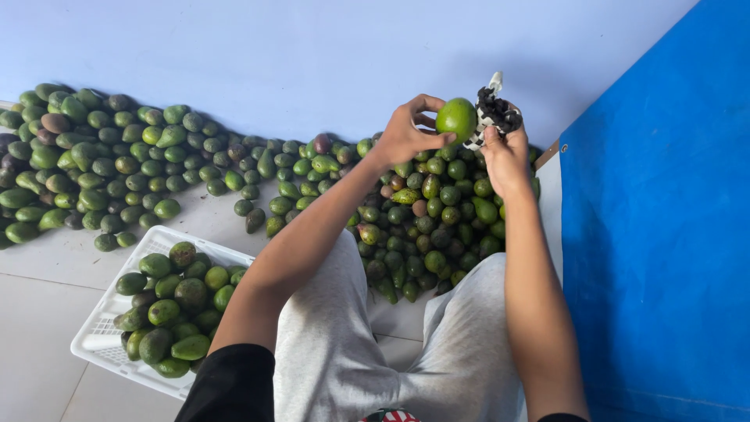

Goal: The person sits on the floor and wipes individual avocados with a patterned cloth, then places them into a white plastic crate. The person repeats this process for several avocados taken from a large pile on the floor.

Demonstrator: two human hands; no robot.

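The person is sitting on the floor [39, 312] in grey shorts [328, 344], holding both arms out and up in front of the body. The left hand [406, 133] is gripping a round green avocado [456, 118], with the fingers curled over its left side and the thumb pressing from below, so the hand is partly closed around the fruit. Just beside it, the right hand [506, 156] is closing its fingers around a bundle of white and black foam netting [494, 113], which is touching the right side of the avocado; a white end of the netting is sticking up above the hand. The two hands are sitting close together, the avocado lying between them. Directly below and beyond the hands, a large pile of avocados [437, 211] is spreading over the floor against the pale blue wall [312, 55]. A second, wider heap of avocados [94, 164] is stretching well away to the left of the left hand, along the same wall. Below the left forearm, near the person's left knee, a white plastic basket [98, 336] is sitting on the floor, holding more green avocados. To the right of the right arm, a bright blue panel [664, 234] is standing upright.
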